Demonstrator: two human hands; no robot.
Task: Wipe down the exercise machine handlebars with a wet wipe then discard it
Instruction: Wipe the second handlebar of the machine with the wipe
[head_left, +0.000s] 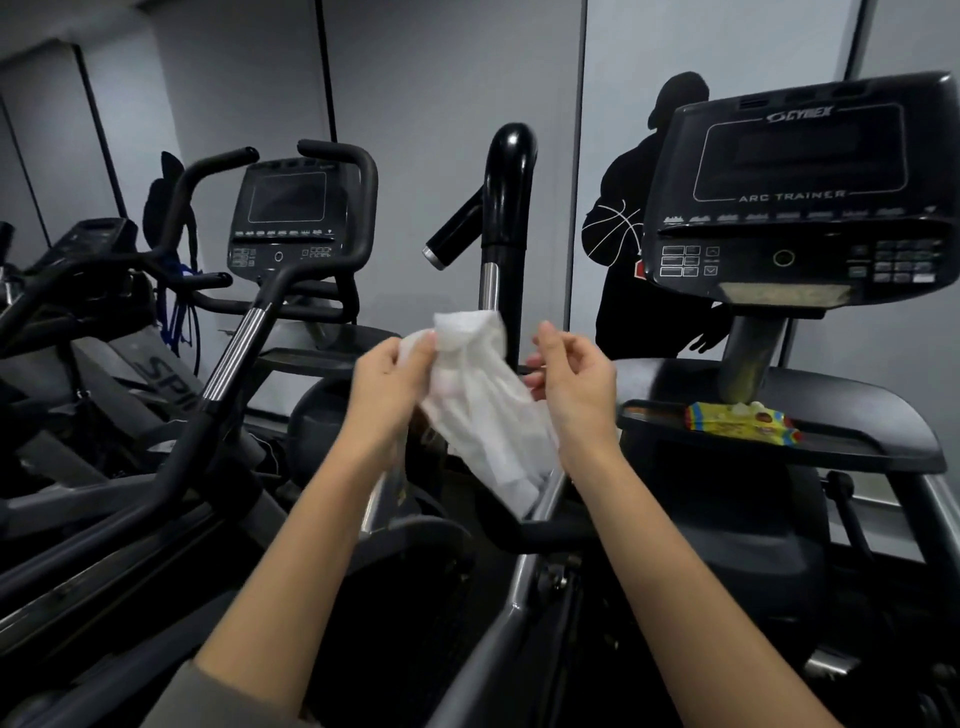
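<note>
A white wet wipe (480, 410) hangs crumpled in front of me at chest height. My left hand (387, 384) pinches its upper left corner between thumb and fingers. My right hand (574, 376) is at the wipe's right edge, its fingers curled and touching the cloth; the grip itself is partly hidden. Behind the wipe rises the machine's black upright handlebar (506, 171) with a short side grip (452, 236). A lower black handle (550, 530) runs just under the wipe's bottom end.
The arc trainer's console (800, 197) stands at the right, with a yellow wipe packet (740, 422) lying on its tray (857, 441). A second machine with a console (283, 213) and curved handlebars (218, 338) fills the left. A grey wall lies behind.
</note>
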